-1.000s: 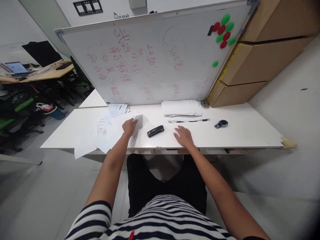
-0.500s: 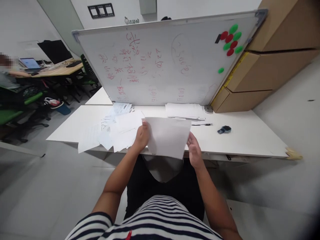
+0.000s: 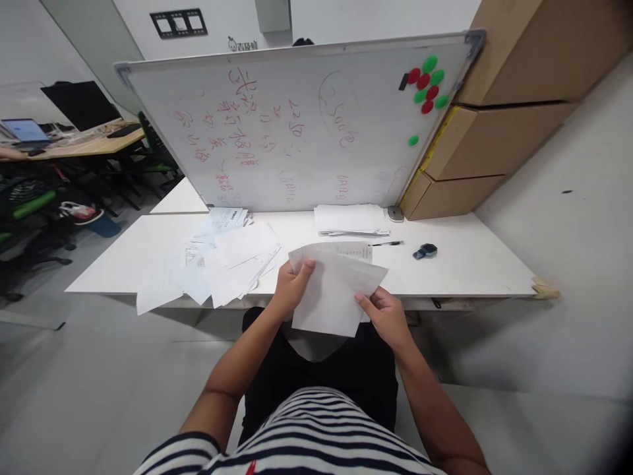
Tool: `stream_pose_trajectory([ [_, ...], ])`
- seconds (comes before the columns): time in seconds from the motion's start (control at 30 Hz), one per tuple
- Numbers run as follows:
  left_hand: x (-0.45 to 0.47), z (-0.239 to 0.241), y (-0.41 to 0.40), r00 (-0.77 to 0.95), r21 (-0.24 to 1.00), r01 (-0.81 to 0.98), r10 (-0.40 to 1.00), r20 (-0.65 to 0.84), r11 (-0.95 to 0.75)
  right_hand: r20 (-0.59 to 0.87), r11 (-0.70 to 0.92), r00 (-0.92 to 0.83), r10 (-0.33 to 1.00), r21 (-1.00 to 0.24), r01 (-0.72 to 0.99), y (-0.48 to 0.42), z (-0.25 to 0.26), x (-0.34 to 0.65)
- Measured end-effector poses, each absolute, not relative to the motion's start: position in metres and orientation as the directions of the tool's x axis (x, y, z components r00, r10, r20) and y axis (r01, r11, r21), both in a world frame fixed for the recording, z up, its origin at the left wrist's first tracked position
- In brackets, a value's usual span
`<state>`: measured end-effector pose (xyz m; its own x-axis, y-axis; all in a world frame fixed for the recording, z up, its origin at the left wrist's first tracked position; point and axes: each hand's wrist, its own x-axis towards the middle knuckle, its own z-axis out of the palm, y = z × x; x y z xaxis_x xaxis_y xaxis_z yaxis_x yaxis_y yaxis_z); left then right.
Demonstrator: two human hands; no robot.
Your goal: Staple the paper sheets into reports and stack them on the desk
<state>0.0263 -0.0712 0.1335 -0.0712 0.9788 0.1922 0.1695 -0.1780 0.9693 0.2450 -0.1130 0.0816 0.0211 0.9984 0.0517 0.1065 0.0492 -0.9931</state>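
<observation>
Centrally, both hands grip a small sheaf of white sheets (image 3: 331,297), lifted clear of the counter (image 3: 475,267) and hanging over its near edge above the lap. The left hand (image 3: 291,287) pinches the sheaf's upper left corner, thumb on the near face and fingers curled behind. The right hand (image 3: 386,316) pinches the lower right edge, thumb on top. The top sheet bows upward and its far edge shows a line of print. The sheets are fanned out of register, not squared.

Just to the left of the left hand lies a loose heap of papers (image 3: 232,260), overlapping at odd angles, some overhanging the near edge. Beyond the hands sits a neat stack of paper (image 3: 350,218), its edges aligned. A pen (image 3: 390,243) lies in front of that stack. Further right of the right hand rests a small dark blue device (image 3: 425,251).

As a judgement of progress: one stack is already ordered, a few sheets are in hand and not yet aligned, and the larger heap lies unsorted, so most of the paper handling appears left to do.

A whiteboard (image 3: 297,138) with red writing leans behind the counter, magnets (image 3: 428,82) at its upper right, cardboard boxes (image 3: 494,138) beside it.
</observation>
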Motion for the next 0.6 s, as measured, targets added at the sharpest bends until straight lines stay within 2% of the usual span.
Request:
stream_pose_trajectory([
  [0.13, 0.022, 0.128, -0.061, 0.034, 0.955, 0.187, 0.973, 0.23, -0.232, 0.231, 0.193, 0.123, 0.965, -0.946, 0.261, -0.081, 0.087, 0.238],
  [0.23, 0.021, 0.112, -0.047, 0.009, 0.956, 0.206, 0.978, 0.21, -0.208, 0.318, 0.264, 0.124, 0.94, -0.909, 0.324, -0.052, 0.069, 0.228],
  [0.33, 0.019, 0.092, -0.032, -0.01, 0.943, 0.25, 0.973, 0.23, -0.221, 0.253, 0.233, 0.039, 0.967, -0.934, 0.27, -0.029, 0.039, 0.218],
  [0.5, 0.011, 0.079, -0.022, 0.019, 0.897, 0.355, 0.961, 0.276, -0.264, 0.231, 0.212, 0.056, 0.971, -0.95, 0.227, -0.019, 0.012, 0.208],
  [0.6, 0.008, 0.077, -0.019, 0.009, 0.942, 0.282, 0.982, 0.186, -0.181, 0.184, 0.172, 0.072, 0.98, -0.975, 0.143, -0.018, 0.004, 0.205],
])
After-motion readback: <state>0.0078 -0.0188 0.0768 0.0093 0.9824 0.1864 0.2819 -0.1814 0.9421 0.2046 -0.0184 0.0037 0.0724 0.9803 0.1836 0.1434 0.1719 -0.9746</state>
